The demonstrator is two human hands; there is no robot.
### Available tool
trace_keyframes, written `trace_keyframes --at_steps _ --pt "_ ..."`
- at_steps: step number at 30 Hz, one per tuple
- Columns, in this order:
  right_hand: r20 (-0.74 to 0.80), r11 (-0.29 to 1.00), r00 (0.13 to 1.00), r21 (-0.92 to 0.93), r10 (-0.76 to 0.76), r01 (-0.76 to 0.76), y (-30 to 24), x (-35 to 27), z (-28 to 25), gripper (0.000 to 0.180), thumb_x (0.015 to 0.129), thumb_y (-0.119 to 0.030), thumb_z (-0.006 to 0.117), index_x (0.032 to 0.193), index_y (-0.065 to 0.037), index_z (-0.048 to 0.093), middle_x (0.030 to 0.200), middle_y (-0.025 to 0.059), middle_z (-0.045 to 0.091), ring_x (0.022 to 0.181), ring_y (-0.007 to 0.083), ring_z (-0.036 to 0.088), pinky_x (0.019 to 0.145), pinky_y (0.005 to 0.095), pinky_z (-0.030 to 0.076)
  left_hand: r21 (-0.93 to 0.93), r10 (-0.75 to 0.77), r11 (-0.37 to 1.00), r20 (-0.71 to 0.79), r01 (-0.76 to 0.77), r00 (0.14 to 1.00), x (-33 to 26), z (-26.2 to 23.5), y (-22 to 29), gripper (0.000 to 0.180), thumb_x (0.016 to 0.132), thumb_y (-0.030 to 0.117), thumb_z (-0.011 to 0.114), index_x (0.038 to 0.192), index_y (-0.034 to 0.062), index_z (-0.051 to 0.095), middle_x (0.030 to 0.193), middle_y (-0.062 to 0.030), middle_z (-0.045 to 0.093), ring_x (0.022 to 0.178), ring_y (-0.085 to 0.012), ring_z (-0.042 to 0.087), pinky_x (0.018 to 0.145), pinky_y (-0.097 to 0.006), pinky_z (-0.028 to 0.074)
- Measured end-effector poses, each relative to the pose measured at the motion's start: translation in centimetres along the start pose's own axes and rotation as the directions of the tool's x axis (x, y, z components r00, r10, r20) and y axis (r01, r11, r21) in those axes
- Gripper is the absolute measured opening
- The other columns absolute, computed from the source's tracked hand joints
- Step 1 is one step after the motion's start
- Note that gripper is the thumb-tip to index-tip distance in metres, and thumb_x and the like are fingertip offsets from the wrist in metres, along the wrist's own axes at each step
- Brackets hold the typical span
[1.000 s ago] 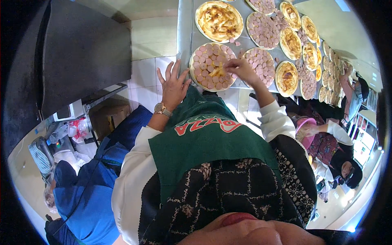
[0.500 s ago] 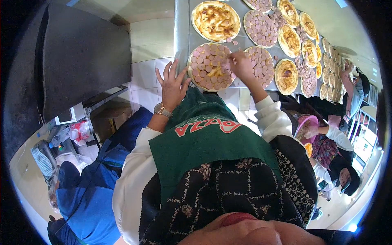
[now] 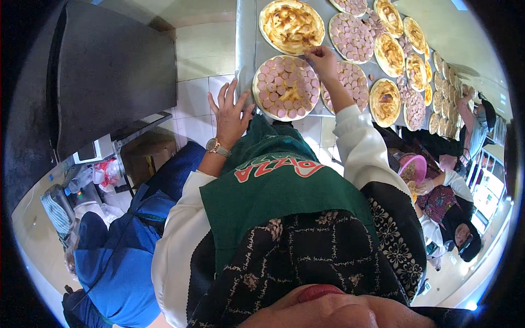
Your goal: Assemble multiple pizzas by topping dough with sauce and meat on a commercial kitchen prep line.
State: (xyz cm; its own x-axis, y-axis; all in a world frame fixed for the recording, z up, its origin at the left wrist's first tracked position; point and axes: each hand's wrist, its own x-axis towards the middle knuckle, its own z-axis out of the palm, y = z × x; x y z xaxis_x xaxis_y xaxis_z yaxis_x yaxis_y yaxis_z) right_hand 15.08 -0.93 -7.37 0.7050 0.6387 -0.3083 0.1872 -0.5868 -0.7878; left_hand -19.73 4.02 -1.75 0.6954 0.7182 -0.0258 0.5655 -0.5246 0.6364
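Observation:
A round pizza lies at the table's near left corner, covered with pink sausage slices except for a bare sauced patch right of its middle. My left hand rests at the table's edge beside this pizza, fingers spread and holding nothing. Over the pizza's far right rim, my right hand has its fingers pinched together on the loose sausage slices there, which the fingertips cover. Just beyond is a pizza base with browned sauce and no slices. Another sliced-sausage pizza sits to the right, partly behind my right wrist.
The metal table runs off to the right with several more pizzas, some sauced, some topped. Small piles of slices lie between them. A dark oven-like box stands left. A co-worker at right has a pink basin; another person in blue is lower left.
My right hand has moved from the pizza's right side up to its far rim, onto the loose slices. My left hand has stayed put.

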Motion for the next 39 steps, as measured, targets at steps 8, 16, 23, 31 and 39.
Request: trace_keyframes --at_steps 8,16,23,31,39 --pt "0.386 0.916 0.922 -0.359 -0.028 0.178 -1.6 -10.6 -1.4 0.016 0.078 -0.016 0.078 0.091 -0.008 0.074 0.082 0.0099 0.073 0.074 0.0211 0.071 0.068 0.0354 0.055 0.010 -0.034 0.999 0.012 0.034 0.999 -1.0 0.2 -1.4 0.038 0.088 0.032 0.067 0.123 0.0167 0.066 0.155 -0.0131 0.036 0.142 -0.0345 0.030 0.113 -0.070 0.006" --pt "0.193 0.759 0.955 -0.579 -0.227 0.298 -1.8 -6.7 -1.6 0.013 0.086 -0.022 0.065 0.092 -0.013 0.071 0.097 0.0105 0.066 0.090 0.0322 0.065 0.074 0.0434 0.053 0.028 -0.017 0.999 0.012 0.017 1.000 -0.3 0.0 -1.4 0.036 0.092 0.033 0.063 0.125 0.0184 0.066 0.153 -0.0120 0.038 0.142 -0.0339 0.031 0.113 -0.068 0.006" --pt "0.025 0.601 0.984 -0.789 -0.177 0.128 -1.0 -0.6 -1.8 0.024 0.090 -0.032 0.059 0.096 -0.011 0.070 0.106 0.0128 0.067 0.094 0.0338 0.066 0.084 0.0490 0.050 0.018 0.013 1.000 0.013 -0.013 1.000 -0.2 -0.1 -1.1 0.036 0.091 0.033 0.065 0.124 0.0183 0.066 0.154 -0.0125 0.038 0.142 -0.0346 0.031 0.113 -0.069 0.006" --pt "0.069 0.621 0.983 -0.767 -0.171 0.162 -1.0 -1.5 -2.4 0.022 0.090 -0.028 0.054 0.098 -0.013 0.069 0.104 0.0124 0.068 0.095 0.0317 0.068 0.079 0.0470 0.054 0.035 0.041 0.998 0.041 -0.042 0.998 -0.4 0.4 -1.4 0.038 0.092 0.034 0.063 0.126 0.0190 0.064 0.154 -0.0126 0.038 0.142 -0.0357 0.031 0.113 -0.068 0.005" --pt "-0.329 0.858 0.903 -0.507 -0.276 0.077 4.0 -2.2 -17.1 0.018 0.082 -0.013 0.071 0.098 -0.005 0.074 0.091 0.0138 0.073 0.080 0.0245 0.071 0.074 0.0346 0.056 0.056 0.044 0.998 -0.031 -0.043 0.999 1.8 1.1 0.3 0.036 0.092 0.029 0.063 0.126 0.0168 0.065 0.154 -0.0118 0.037 0.142 -0.0346 0.030 0.114 -0.066 0.005"
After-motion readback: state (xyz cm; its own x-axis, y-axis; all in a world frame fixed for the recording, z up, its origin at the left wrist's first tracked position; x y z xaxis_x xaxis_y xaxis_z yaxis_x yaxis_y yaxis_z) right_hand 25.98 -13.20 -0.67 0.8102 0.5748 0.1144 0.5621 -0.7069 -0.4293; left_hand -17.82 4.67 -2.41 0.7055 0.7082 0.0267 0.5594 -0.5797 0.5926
